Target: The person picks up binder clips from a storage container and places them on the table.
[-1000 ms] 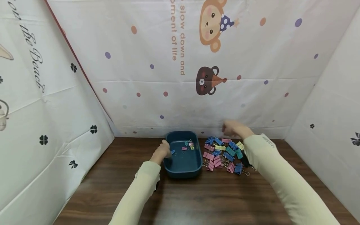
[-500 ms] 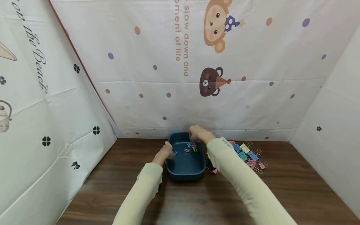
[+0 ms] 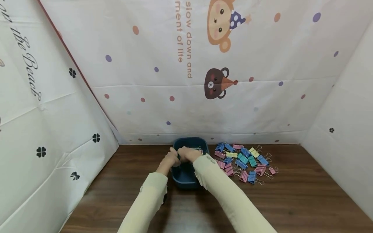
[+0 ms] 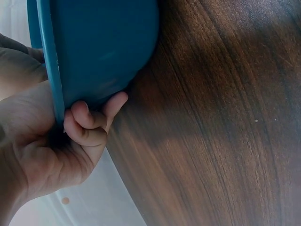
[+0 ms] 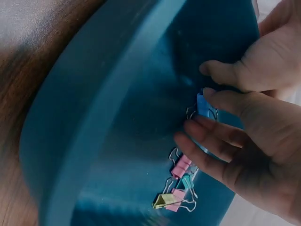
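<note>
A dark blue plastic tray (image 3: 186,184) stands on the table. My left hand (image 3: 169,160) grips its left side; in the left wrist view, curled fingers (image 4: 84,125) press its outer wall below the rim. My right hand (image 3: 187,154) is inside the tray beside the left. In the right wrist view, a blue binder clip (image 5: 203,105) sits between its thumb and curled fingers. Nearby on the tray floor lie a pink binder clip (image 5: 181,166), a teal one (image 5: 187,181), a yellow one (image 5: 164,200) and another pink one (image 5: 176,199).
Right of the tray, a loose pile of pink, blue, teal and yellow binder clips (image 3: 242,158) spreads over the brown wooden table (image 3: 291,197). Printed white sheets (image 3: 140,116) hang behind the table and along both sides.
My right hand has moved left from over the clip pile, across the tray's far rim, and down into the tray. The left hand stays at the tray's left side.
</note>
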{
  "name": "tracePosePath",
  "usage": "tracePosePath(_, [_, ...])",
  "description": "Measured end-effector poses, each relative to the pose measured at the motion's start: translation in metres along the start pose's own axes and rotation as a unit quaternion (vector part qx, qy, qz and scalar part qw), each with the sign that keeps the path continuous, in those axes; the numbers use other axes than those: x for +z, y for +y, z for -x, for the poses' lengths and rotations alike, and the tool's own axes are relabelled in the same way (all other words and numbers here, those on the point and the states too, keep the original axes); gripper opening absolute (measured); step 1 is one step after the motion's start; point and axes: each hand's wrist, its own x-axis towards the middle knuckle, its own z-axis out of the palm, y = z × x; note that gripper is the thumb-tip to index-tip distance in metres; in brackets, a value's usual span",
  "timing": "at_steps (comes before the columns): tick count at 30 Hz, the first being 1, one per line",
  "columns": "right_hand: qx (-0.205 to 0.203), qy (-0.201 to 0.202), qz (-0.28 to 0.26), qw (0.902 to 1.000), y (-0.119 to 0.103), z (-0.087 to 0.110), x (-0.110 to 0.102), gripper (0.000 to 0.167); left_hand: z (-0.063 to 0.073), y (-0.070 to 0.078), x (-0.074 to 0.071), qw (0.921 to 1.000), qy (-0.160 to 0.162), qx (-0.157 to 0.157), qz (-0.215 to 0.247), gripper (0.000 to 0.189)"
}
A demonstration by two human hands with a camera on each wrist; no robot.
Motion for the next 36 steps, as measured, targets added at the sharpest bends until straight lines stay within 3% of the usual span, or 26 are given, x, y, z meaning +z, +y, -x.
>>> tracePosePath(4, [0.013, 0.007, 0.029, 0.9995, 0.001, -0.004, 0.001, 0.028, -0.002, -0.002, 0.001, 1.0, 0.003, 0.001, 0.0, 0.06])
tracePosePath(5, [0.014, 0.009, 0.035, 0.9992, 0.002, -0.004, 0.0, 0.026, -0.008, -0.003, 0.003, 1.0, 0.002, -0.004, -0.001, 0.063])
tracePosePath(7, [0.021, 0.012, 0.048, 0.9985, 0.005, -0.004, -0.001, 0.022, -0.035, -0.012, 0.013, 0.9999, 0.0, -0.014, 0.002, 0.074])
tracePosePath(11, [0.04, 0.014, 0.076, 0.9962, 0.015, -0.005, -0.001, 0.015, -0.041, -0.012, 0.015, 0.9997, -0.002, -0.023, -0.002, 0.09])
tracePosePath(14, [0.051, 0.012, 0.086, 0.9949, 0.019, -0.003, 0.0, 0.014, -0.031, -0.011, 0.013, 0.9999, 0.005, -0.016, -0.002, 0.092])
tracePosePath(17, [0.054, 0.004, 0.093, 0.9942, 0.02, 0.002, -0.001, 0.013, -0.038, -0.014, 0.015, 0.9998, 0.005, -0.019, 0.004, 0.091])
tracePosePath(21, [0.057, -0.013, 0.112, 0.992, 0.019, 0.004, -0.003, 0.01, -0.025, -0.006, 0.008, 0.9993, 0.006, -0.034, 0.016, 0.084])
tracePosePath(27, [0.055, -0.042, 0.129, 0.9892, 0.014, 0.006, -0.008, 0.015, -0.028, -0.006, 0.01, 0.9989, 0.004, -0.043, 0.021, 0.084])
tracePosePath(32, [0.04, -0.052, 0.133, 0.9889, 0.009, 0.014, -0.02, 0.013, -0.017, -0.002, 0.007, 0.9991, 0.011, -0.04, 0.009, 0.078])
tracePosePath(36, [0.007, -0.043, 0.129, 0.9907, 0.008, 0.033, -0.034, 0.01, -0.007, 0.001, 0.007, 0.9992, 0.017, -0.036, -0.001, 0.082])
